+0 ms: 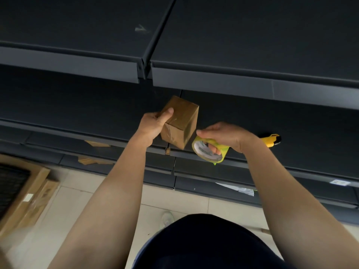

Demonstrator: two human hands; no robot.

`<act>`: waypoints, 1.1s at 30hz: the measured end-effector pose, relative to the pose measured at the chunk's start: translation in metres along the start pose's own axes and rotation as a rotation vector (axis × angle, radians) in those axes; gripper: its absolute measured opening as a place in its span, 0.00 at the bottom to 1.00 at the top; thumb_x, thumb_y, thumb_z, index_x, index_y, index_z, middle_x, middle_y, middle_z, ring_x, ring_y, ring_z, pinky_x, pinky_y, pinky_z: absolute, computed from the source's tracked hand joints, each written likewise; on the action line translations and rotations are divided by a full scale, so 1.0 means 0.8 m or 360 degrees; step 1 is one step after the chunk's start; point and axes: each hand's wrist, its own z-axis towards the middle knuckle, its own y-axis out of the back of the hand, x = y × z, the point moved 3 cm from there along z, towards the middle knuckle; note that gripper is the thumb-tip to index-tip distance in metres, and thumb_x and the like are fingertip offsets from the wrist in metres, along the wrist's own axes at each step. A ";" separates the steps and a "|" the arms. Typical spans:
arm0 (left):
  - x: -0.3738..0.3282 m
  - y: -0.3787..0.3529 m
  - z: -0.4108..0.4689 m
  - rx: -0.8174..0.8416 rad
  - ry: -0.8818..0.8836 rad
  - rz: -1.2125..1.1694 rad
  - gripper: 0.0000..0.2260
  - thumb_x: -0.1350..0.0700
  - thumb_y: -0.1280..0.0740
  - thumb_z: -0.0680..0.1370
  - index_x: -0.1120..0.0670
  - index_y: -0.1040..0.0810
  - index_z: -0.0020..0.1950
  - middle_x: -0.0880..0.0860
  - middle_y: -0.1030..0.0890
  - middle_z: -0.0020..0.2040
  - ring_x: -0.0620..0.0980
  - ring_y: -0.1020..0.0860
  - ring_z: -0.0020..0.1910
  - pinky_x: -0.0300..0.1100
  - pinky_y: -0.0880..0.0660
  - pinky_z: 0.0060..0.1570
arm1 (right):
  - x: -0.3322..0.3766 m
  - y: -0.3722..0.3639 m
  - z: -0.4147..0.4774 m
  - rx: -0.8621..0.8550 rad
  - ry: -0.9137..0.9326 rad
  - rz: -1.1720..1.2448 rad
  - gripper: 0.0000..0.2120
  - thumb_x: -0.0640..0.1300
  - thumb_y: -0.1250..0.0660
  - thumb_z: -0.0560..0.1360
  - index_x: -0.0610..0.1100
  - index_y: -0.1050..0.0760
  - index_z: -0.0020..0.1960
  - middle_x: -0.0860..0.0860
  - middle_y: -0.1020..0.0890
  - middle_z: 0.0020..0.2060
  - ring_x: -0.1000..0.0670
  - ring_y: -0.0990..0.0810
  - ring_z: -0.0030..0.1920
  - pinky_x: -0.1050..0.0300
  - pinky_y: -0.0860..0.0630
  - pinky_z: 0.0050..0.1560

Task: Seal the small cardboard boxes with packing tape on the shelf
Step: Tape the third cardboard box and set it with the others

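Note:
A small brown cardboard box (182, 123), wrapped in glossy tape, is tilted on one corner above the dark shelf (291, 121). My left hand (153, 125) grips its left side, thumb on the top face. To the right, my right hand (227, 135) holds a roll of packing tape (209, 150) with a yellow-green rim, fingers hooked through its core. The roll sits just below and right of the box, close to its lower corner.
A yellow and black utility knife (272, 140) lies on the shelf behind my right wrist. Another dark shelf (213, 78) overhangs above. Lower shelves hold cardboard scraps (93, 160). Flat cardboard cartons (29, 193) lie on the tiled floor at the left.

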 end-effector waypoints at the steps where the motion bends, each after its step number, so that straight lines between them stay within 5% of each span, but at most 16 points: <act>1: -0.003 0.000 0.000 0.0022 0.0006 -0.0002 0.13 0.44 0.32 0.75 0.52 0.25 0.48 0.47 0.22 0.40 0.40 0.25 0.40 0.40 0.29 0.47 | 0.000 -0.003 0.005 -0.0029 -0.0027 0.0008 0.24 0.60 0.40 0.78 0.47 0.23 0.30 0.47 0.23 0.24 0.55 0.24 0.26 0.54 0.29 0.61; 6: -0.003 -0.001 -0.001 0.0073 0.0012 0.0023 0.16 0.42 0.34 0.76 0.53 0.25 0.54 0.48 0.21 0.45 0.41 0.23 0.43 0.41 0.28 0.50 | 0.011 -0.020 0.026 -0.0143 -0.0126 -0.0011 0.23 0.56 0.38 0.78 0.37 0.20 0.57 0.40 0.17 0.52 0.45 0.19 0.53 0.66 0.31 0.38; 10: 0.010 -0.007 -0.009 -0.0072 -0.0053 -0.0038 0.27 0.36 0.36 0.74 0.56 0.28 0.63 0.51 0.22 0.56 0.48 0.23 0.55 0.42 0.26 0.56 | 0.013 -0.018 0.033 -0.0124 -0.0148 -0.0023 0.22 0.55 0.38 0.78 0.36 0.19 0.53 0.41 0.16 0.43 0.49 0.21 0.40 0.62 0.30 0.37; 13: 0.029 -0.004 -0.025 -0.0367 -0.0034 -0.0247 0.32 0.33 0.33 0.70 0.58 0.28 0.60 0.50 0.22 0.54 0.46 0.23 0.53 0.37 0.27 0.51 | 0.011 -0.024 0.034 -0.0090 -0.0114 0.0121 0.20 0.53 0.37 0.78 0.38 0.21 0.38 0.44 0.20 0.29 0.51 0.24 0.29 0.57 0.24 0.46; 16: 0.063 -0.010 -0.049 -0.0651 0.0047 -0.0510 0.10 0.52 0.31 0.74 0.57 0.29 0.45 0.52 0.24 0.40 0.50 0.22 0.41 0.41 0.24 0.47 | 0.011 -0.029 0.038 -0.0062 -0.0110 0.0244 0.21 0.51 0.37 0.78 0.41 0.26 0.30 0.49 0.24 0.21 0.52 0.26 0.23 0.55 0.24 0.48; 19: 0.076 -0.041 -0.072 -0.0392 0.0212 -0.0449 0.02 0.63 0.37 0.76 0.59 0.26 0.44 0.56 0.22 0.38 0.52 0.21 0.39 0.44 0.23 0.47 | 0.016 -0.032 0.035 -0.0107 -0.0153 0.0309 0.20 0.51 0.41 0.79 0.42 0.25 0.33 0.48 0.23 0.24 0.52 0.25 0.26 0.62 0.26 0.38; 23: 0.064 -0.079 -0.084 -0.0048 0.0354 -0.0595 0.12 0.50 0.34 0.78 0.57 0.25 0.56 0.56 0.18 0.49 0.52 0.19 0.50 0.45 0.24 0.54 | 0.017 -0.037 0.037 -0.0207 -0.0240 0.0506 0.12 0.48 0.41 0.79 0.43 0.25 0.43 0.45 0.20 0.39 0.47 0.21 0.40 0.50 0.24 0.46; 27: 0.047 -0.093 -0.081 -0.0203 0.0430 -0.0708 0.07 0.53 0.33 0.77 0.54 0.25 0.53 0.56 0.19 0.51 0.53 0.19 0.50 0.45 0.22 0.47 | 0.017 -0.042 0.036 -0.0178 -0.0208 0.0662 0.10 0.49 0.40 0.79 0.44 0.25 0.47 0.43 0.18 0.47 0.44 0.18 0.49 0.46 0.22 0.56; 29: 0.041 -0.092 -0.075 -0.0330 0.0450 -0.0766 0.04 0.56 0.32 0.77 0.54 0.24 0.49 0.57 0.18 0.51 0.54 0.19 0.48 0.46 0.22 0.48 | 0.012 -0.033 0.035 -0.0268 -0.0175 0.0666 0.14 0.50 0.42 0.81 0.41 0.23 0.48 0.44 0.18 0.44 0.46 0.18 0.46 0.48 0.20 0.53; 31: 0.039 -0.091 -0.072 -0.0405 0.0471 -0.0872 0.04 0.58 0.32 0.77 0.56 0.24 0.50 0.56 0.18 0.48 0.54 0.19 0.46 0.46 0.22 0.45 | -0.005 -0.013 0.032 -0.0579 -0.0159 0.0531 0.15 0.48 0.41 0.81 0.39 0.21 0.47 0.44 0.17 0.41 0.46 0.18 0.45 0.49 0.20 0.50; 33: 0.039 -0.091 -0.071 -0.0432 0.0483 -0.0995 0.10 0.60 0.32 0.77 0.59 0.26 0.57 0.57 0.18 0.47 0.51 0.18 0.39 0.43 0.20 0.37 | -0.034 0.011 0.026 -0.0920 -0.0261 0.0004 0.11 0.42 0.40 0.79 0.38 0.21 0.48 0.43 0.19 0.42 0.41 0.20 0.51 0.53 0.22 0.44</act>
